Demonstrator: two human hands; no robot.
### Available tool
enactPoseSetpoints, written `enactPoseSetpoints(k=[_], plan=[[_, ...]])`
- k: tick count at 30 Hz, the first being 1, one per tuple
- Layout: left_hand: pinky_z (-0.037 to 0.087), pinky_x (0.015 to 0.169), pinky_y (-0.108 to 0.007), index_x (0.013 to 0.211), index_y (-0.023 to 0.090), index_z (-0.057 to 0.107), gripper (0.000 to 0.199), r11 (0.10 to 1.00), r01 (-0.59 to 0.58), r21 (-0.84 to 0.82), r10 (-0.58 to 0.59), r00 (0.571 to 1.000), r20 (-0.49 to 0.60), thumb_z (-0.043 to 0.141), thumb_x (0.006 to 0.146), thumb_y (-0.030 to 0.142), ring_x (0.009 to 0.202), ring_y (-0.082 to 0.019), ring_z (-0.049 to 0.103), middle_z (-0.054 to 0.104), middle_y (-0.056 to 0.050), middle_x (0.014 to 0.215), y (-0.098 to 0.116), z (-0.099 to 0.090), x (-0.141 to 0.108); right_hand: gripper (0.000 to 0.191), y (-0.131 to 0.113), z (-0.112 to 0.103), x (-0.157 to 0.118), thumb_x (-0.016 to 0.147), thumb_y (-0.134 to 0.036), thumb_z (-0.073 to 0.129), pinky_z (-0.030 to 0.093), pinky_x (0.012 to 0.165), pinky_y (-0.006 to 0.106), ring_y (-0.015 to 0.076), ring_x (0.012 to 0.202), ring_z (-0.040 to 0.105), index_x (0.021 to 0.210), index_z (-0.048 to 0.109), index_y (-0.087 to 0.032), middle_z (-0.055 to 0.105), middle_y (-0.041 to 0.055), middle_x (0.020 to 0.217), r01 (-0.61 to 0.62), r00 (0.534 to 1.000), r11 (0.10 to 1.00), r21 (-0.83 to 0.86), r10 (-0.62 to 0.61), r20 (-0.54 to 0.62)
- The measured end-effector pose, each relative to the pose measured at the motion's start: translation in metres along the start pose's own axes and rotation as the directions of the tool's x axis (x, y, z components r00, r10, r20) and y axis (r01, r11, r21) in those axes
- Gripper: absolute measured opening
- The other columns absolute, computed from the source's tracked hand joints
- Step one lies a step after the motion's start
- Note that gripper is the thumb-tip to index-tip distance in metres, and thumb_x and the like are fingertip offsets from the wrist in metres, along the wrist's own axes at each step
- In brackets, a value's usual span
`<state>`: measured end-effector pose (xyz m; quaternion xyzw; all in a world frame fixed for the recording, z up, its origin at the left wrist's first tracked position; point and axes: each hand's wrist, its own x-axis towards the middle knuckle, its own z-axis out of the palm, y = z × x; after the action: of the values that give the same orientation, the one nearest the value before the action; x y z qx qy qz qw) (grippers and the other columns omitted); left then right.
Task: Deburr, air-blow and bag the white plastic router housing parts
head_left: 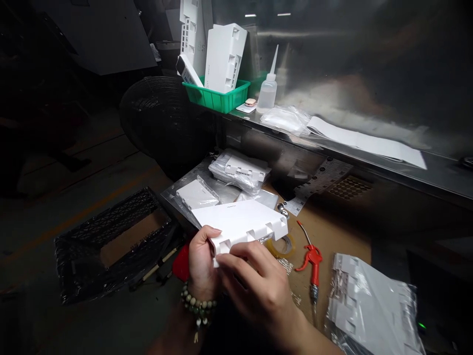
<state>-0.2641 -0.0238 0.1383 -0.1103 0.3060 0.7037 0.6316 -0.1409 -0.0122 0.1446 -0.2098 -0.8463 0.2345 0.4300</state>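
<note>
A flat white plastic housing (240, 219) with notches along its near edge is held above the bench. My left hand (204, 256) grips its left corner, the thumb on the top face. Beaded bracelets circle that wrist. My right hand (258, 276) is at the notched edge, close to the left hand, its thumb and fingers bent together against the corner; any small part between them is too hidden to make out. Behind the housing lie bagged white housings (246, 170). A yellow tape roll (283, 245) sits partly beneath it.
A red air gun (314, 261) and a bagged housing (369, 305) lie to the right. On the steel shelf (332, 148) stand a green bin (218, 100) and a squeeze bottle (267, 93). A black lined crate (111, 246) is at left, near a fan (162, 123).
</note>
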Motion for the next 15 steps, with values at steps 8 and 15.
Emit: enactPoseSetpoints(k=[8,15], plan=[[0.061,0.085,-0.048,0.11,0.012,0.068,0.04,0.997,-0.002,-0.078,-0.003,0.998,-0.069,0.049,0.075,0.014,0.082,-0.03,0.076,0.076,-0.01,0.084,0.015,0.01,0.002,0.016,0.003,-0.018,-0.005,0.092,-0.013,0.067,0.052,0.069,0.027,0.0163,0.08,0.063,0.104,0.072,-0.02,0.066,0.005,0.09,-0.156,0.987,0.961,0.228,0.147,0.057],[0.062,0.08,-0.049,0.098,0.012,0.065,0.017,0.995,-0.069,-0.071,0.054,0.979,-0.199,0.053,0.088,0.018,0.065,-0.025,0.072,0.075,-0.01,0.078,0.054,0.016,0.014,0.007,0.051,-0.052,-0.045,0.092,-0.024,0.069,0.051,0.075,0.029,0.0186,0.09,0.063,0.099,0.07,-0.026,0.065,0.0031,0.098,-0.472,0.848,0.848,0.242,0.512,-0.139]])
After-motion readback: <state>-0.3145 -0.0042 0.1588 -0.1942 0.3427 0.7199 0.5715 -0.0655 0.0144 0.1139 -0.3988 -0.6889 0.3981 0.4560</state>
